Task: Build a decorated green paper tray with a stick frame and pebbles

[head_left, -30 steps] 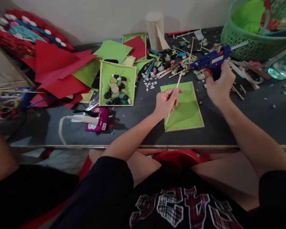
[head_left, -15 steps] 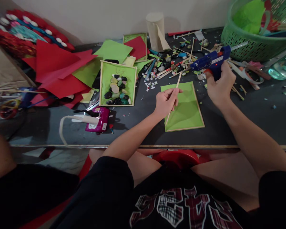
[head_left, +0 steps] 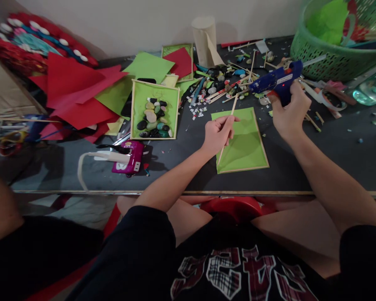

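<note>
Pinched in my left hand [head_left: 217, 133] is a thin wooden stick [head_left: 234, 104], slanting over the left side of a green paper sheet [head_left: 246, 140]. Its lower end reaches the sheet's bottom left corner. Similar strips line the sheet's right and bottom edges. My right hand [head_left: 290, 110] is wrapped round the handle of a blue glue gun [head_left: 275, 79], lit by a small red light. The gun's nozzle points left, above the sheet's far side, and a clear glue stick [head_left: 315, 60] sticks out of its back.
A framed green panel with pebbles [head_left: 155, 110] lies to the left, near red paper [head_left: 81, 100] and a purple power socket [head_left: 130, 156]. Sticks, pebbles and scraps litter the back around a paper roll [head_left: 204, 44]. A green basket [head_left: 335, 60] stands back right; another person's arm [head_left: 1, 205] is far left.
The glue gun has shifted very slightly to the left. The stick's upper end has moved a touch left; my left hand stays almost in place.
</note>
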`<state>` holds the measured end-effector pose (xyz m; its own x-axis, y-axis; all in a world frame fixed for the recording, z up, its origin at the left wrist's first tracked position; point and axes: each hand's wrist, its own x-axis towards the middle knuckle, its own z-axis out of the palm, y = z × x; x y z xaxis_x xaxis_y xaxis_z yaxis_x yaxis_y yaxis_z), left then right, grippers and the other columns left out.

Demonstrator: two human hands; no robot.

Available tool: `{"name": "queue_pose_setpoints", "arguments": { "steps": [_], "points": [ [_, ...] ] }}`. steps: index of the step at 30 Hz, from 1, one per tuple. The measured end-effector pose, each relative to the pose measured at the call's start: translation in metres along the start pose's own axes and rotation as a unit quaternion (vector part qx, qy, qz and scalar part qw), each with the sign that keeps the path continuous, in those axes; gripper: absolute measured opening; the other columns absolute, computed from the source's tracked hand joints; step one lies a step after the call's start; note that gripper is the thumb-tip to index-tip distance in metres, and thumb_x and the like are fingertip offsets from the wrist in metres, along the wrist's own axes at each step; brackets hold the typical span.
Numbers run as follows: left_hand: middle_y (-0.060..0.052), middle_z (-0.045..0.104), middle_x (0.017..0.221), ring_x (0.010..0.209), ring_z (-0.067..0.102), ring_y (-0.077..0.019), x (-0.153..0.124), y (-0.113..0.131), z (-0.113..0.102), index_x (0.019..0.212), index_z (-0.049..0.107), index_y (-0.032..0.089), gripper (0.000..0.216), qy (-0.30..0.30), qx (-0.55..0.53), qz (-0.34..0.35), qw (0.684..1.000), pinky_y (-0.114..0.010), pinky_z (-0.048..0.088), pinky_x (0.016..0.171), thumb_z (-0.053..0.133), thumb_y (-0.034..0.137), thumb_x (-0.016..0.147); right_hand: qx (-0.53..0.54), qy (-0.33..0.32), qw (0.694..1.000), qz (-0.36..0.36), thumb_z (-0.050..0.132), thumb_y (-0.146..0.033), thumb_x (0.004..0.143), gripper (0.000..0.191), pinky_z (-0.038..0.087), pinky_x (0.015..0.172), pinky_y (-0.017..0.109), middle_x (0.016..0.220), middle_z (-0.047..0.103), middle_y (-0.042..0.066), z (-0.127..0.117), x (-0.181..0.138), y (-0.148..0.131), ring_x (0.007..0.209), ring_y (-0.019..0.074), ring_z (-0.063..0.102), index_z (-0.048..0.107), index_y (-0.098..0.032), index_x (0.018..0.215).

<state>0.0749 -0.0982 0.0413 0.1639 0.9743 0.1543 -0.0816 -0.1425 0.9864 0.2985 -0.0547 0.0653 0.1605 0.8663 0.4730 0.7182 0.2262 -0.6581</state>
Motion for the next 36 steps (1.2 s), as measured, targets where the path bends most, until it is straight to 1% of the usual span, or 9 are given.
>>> {"name": "queue_pose_setpoints", "arguments": {
  "steps": [6,9,12,14,18,22,26,31,36],
  "points": [
    [0.007,0.054,0.049,0.03,0.041,-0.0035,0.0,-0.001,-0.002,0.091,0.075,0.019,0.054,-0.022,-0.006,0.005,1.0,-0.019,0.028,0.031,0.063,0.071,0.094,0.002,0.029,1.0,-0.001,0.07,-0.061,0.088,0.035,0.049,0.101,0.058,0.108,0.069,0.01,0.002,0.003,0.007,0.114,0.0365,0.061,0.052,-0.032,0.096],
    [0.006,0.054,0.051,0.032,0.042,-0.0043,0.002,0.001,-0.007,0.094,0.074,0.019,0.058,-0.046,-0.015,0.011,0.999,-0.018,0.03,0.032,0.058,0.075,0.094,0.0,0.07,0.998,0.005,0.073,-0.057,0.084,0.036,0.048,0.098,0.056,0.102,0.068,0.01,0.004,0.007,0.013,0.104,0.034,0.062,0.052,-0.03,0.096],
    [0.004,0.057,0.056,0.039,0.048,-0.0056,0.011,0.01,-0.019,0.093,0.074,0.02,0.062,-0.063,0.003,0.048,0.997,-0.018,0.038,0.038,0.057,0.079,0.092,-0.001,0.101,0.995,0.012,0.072,-0.051,0.083,0.034,0.047,0.098,0.054,0.103,0.068,0.01,0.006,0.012,0.021,0.099,0.0311,0.061,0.052,-0.029,0.097],
    [0.001,0.061,0.063,0.05,0.057,-0.008,0.019,0.02,-0.032,0.091,0.075,0.02,0.063,-0.064,0.048,0.101,0.992,-0.02,0.048,0.048,0.057,0.081,0.091,-0.002,0.098,0.995,0.019,0.072,-0.05,0.084,0.033,0.047,0.099,0.053,0.106,0.068,0.01,0.008,0.014,0.027,0.1,0.0306,0.06,0.051,-0.029,0.099],
    [-0.008,0.069,0.088,0.087,0.07,-0.0192,0.037,0.039,-0.061,0.085,0.08,0.021,0.058,-0.101,0.175,0.242,0.949,-0.034,0.06,0.079,0.065,0.078,0.089,-0.008,0.092,0.995,0.027,0.071,-0.046,0.085,0.03,0.047,0.098,0.051,0.105,0.068,0.009,0.014,0.016,0.037,0.098,0.0291,0.059,0.049,-0.03,0.099],
    [-0.007,0.073,0.095,0.093,0.071,-0.0212,0.044,0.036,-0.08,0.093,0.085,0.027,0.04,-0.179,0.271,0.299,0.897,-0.039,0.058,0.087,0.071,0.063,0.093,0.004,0.064,0.998,0.022,0.069,-0.046,0.087,0.031,0.045,0.101,0.051,0.112,0.068,0.01,0.018,0.012,0.037,0.104,0.029,0.059,0.052,-0.029,0.106],
    [-0.005,0.078,0.081,0.082,0.073,-0.0191,0.039,0.018,-0.088,0.097,0.086,0.03,0.028,-0.256,0.257,0.288,0.887,-0.033,0.059,0.078,0.072,0.054,0.095,-0.004,0.014,0.999,0.032,0.067,-0.054,0.089,0.034,0.043,0.103,0.051,0.118,0.07,0.009,0.018,0.007,0.034,0.113,0.0316,0.056,0.055,-0.033,0.113],
    [-0.005,0.082,0.086,0.08,0.076,-0.0175,0.026,0.021,-0.087,0.096,0.086,0.03,0.023,-0.25,0.266,0.189,0.912,-0.028,0.06,0.078,0.078,0.051,0.091,0.0,0.006,0.999,0.035,0.066,-0.05,0.088,0.031,0.042,0.103,0.052,0.115,0.07,0.009,0.018,0.009,0.032,0.113,0.0336,0.056,0.052,-0.033,0.109],
    [-0.005,0.082,0.091,0.092,0.075,-0.0201,0.029,0.026,-0.088,0.087,0.085,0.03,0.017,-0.269,0.276,0.23,0.894,-0.034,0.058,0.088,0.078,0.044,0.092,-0.013,0.057,0.998,0.01,0.071,-0.038,0.081,0.03,0.049,0.091,0.044,0.1,0.07,0.01,0.021,0.011,0.028,0.091,0.0259,0.058,0.051,-0.026,0.099]
  ]
}}
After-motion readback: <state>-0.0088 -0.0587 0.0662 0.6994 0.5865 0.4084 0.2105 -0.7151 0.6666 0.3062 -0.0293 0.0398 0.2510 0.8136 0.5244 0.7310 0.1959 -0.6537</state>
